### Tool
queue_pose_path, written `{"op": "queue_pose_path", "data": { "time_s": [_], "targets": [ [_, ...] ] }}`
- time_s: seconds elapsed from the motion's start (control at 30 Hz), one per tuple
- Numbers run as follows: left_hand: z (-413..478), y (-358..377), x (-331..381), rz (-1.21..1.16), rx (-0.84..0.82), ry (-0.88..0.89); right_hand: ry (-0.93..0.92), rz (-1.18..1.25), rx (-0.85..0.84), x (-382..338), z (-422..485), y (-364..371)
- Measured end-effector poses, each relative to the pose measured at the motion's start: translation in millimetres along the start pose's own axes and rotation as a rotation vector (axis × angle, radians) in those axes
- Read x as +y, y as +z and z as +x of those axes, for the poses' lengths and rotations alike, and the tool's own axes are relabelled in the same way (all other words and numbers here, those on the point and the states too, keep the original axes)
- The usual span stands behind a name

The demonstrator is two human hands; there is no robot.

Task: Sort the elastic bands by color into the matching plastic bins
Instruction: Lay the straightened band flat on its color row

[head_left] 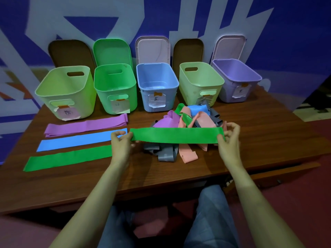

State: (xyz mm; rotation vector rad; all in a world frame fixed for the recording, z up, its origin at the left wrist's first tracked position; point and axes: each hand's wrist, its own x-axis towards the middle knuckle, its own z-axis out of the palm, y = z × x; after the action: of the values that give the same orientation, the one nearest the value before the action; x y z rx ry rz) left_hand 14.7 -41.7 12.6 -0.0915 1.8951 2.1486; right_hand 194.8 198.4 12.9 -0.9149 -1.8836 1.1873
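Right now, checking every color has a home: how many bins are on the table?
5, in a row at the table's back: lime bin, green bin, blue bin, pale yellow bin, purple bin.

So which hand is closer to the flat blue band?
Left. The left hand sits at the end of the flat blue band; the right hand is far off, pinching the far end of the stretched green band.

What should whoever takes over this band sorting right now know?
Left hand and right hand: each pinches an end of a green band, held taut over the mixed pile.
Flat on the table, at left: purple band, blue band, second green band.
Done: no band shows in any bin.
Left: held band to the green bin, then the flat ones and the pile.
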Motion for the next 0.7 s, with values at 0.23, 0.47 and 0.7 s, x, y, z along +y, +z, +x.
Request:
{"op": "queue_pose_path", "data": {
  "time_s": [0.23, 0.47, 0.7],
  "targets": [
    [-14, -60, -25, 0.787, 0.06, 0.779, -0.486, -0.367, -0.044, 16, -46, 28],
    [-1, -150, -12, 0.824, 0.424, 0.747, -0.871, -0.336, -0.113, -16, -73, 108],
    [43, -227, 17, 0.984, 0.612, 0.533, -0.731, -0.349, -0.354, -61, -80, 213]
  ]
}}
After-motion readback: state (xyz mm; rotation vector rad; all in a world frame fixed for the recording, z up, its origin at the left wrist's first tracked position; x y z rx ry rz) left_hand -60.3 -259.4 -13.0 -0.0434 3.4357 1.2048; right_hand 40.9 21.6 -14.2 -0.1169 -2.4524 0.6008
